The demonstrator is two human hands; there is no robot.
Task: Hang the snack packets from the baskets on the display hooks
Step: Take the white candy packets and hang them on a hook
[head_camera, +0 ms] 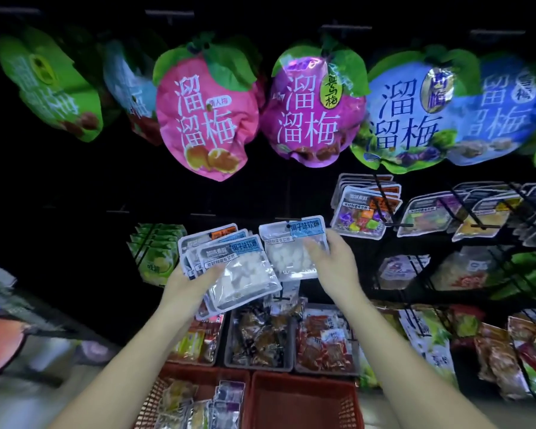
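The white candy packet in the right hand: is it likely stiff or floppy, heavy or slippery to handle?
Probably floppy: the packet is a thin film pouch with loose white pieces inside. Likely light, since the right hand holds it by one side alone. Its glossy film may slip.

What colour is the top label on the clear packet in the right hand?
Blue rectangular label, white characters; head view.

Left hand (188, 281) gripping packets (229, 264), right hand (331, 261) holding packet (293, 246)
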